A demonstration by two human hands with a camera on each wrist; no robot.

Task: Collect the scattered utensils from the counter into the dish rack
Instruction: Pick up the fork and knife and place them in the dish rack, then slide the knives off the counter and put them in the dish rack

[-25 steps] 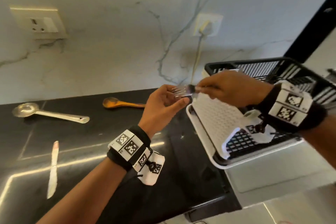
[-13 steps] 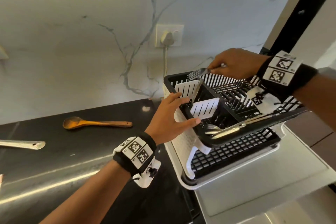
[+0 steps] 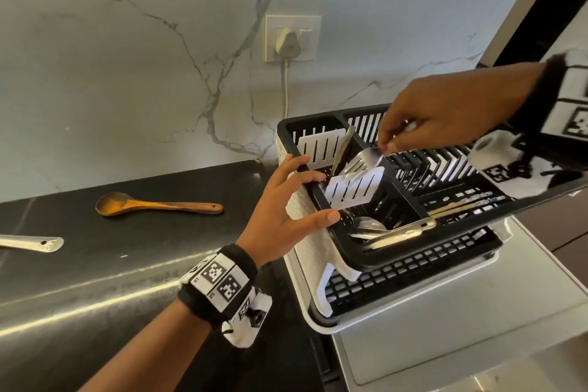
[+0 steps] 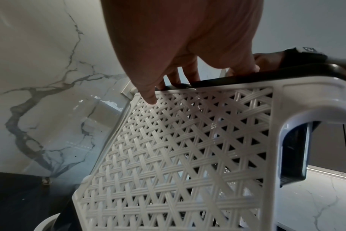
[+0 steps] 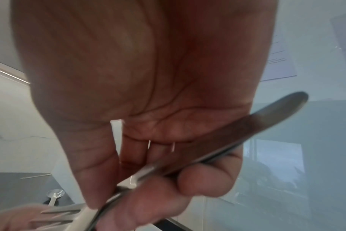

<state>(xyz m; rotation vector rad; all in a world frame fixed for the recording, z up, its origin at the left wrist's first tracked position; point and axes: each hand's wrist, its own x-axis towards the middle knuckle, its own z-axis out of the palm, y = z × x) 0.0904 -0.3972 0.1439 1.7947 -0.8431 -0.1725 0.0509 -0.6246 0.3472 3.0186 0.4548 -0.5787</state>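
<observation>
A black dish rack point(image 3: 308, 118) on a white tray stands at the right. My left hand point(image 3: 318, 197) grips its left rim. In the left wrist view the fingers point(image 4: 178, 78) hook over the black rim and the thumb presses the rack's white lattice side point(image 4: 188, 148). My right hand point(image 3: 385, 146) pinches a steel fork point(image 3: 362, 162) by the neck, tines slanting down-left over the cutlery compartment. The fork's handle point(image 5: 247, 132) crosses my right palm. On the black counter to the left lie a wooden spoon point(image 3: 152, 204) and a steel utensil handle point(image 3: 31, 243).
In the rack's cutlery section a knife point(image 3: 342, 149) stands upright and spoons point(image 3: 369, 224) lie on the bottom. A ladle handle point(image 3: 401, 232) and chopsticks point(image 3: 464, 205) rest across the rack. A plugged wall socket point(image 3: 289, 41) and its cable are behind. A steel drainboard point(image 3: 461, 344) lies under the rack.
My right hand has brought the fork down from above the rack's back rim to just over the cutlery compartment. My left hand has closed in and taken hold of the rack's left rim.
</observation>
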